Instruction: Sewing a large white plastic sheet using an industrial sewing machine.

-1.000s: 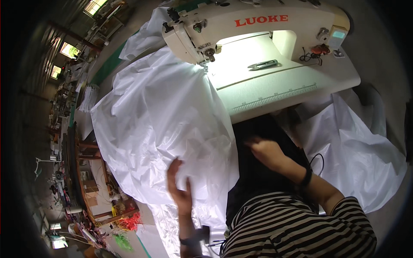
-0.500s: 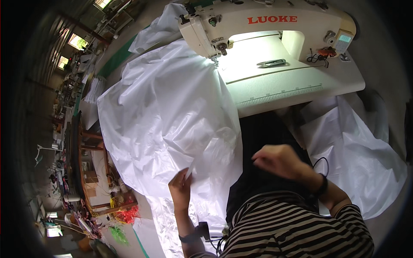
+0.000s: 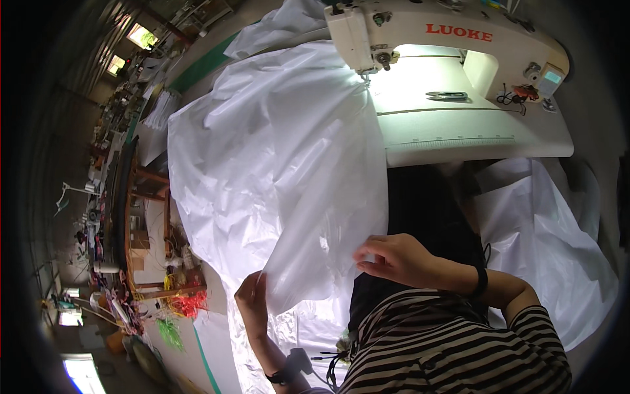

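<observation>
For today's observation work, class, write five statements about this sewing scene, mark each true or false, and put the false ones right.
1. The left hand pinches the white sheet. True.
2. The snips are in the right hand. False: they lie on the machine bed, and the right hand is near the sheet's lower right edge.
3. Bright light shines under the arm of the sewing machine. True.
4. The person's top is plain white. False: it has dark and light stripes.
5. A dark band circles the right wrist. True.
</observation>
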A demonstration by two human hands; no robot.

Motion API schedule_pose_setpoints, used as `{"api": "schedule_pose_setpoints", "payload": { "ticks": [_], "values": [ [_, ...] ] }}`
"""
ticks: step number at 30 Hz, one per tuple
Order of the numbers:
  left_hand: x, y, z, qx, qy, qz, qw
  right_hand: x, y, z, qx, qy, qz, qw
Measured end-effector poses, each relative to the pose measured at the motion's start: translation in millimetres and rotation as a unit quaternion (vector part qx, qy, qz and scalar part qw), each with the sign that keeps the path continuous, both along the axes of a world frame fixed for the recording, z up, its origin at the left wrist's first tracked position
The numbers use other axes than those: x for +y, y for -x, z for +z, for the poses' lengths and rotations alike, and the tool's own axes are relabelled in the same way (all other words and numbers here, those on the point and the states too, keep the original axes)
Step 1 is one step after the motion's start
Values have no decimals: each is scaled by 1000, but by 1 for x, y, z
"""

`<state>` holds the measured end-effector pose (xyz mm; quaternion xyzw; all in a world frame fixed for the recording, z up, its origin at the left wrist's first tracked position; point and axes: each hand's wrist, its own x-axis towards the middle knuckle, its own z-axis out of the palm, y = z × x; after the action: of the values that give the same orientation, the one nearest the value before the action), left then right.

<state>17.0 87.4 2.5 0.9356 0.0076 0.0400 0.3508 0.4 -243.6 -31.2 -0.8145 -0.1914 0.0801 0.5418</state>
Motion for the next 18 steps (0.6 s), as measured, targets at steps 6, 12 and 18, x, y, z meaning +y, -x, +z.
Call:
{"api": "schedule_pose_setpoints", "payload": {
  "ticks": [6, 12, 18],
  "values": [
    [-12, 10, 18, -34, 7, -7, 999, 76, -3, -7, 137, -94, 206, 964],
    [-13, 26, 31, 39, 11, -69, 997, 70, 29, 14, -93, 47, 219, 970],
    [-9, 11, 20, -24, 66, -13, 997, 53, 6, 0, -438, 150, 97, 881]
  ]
}}
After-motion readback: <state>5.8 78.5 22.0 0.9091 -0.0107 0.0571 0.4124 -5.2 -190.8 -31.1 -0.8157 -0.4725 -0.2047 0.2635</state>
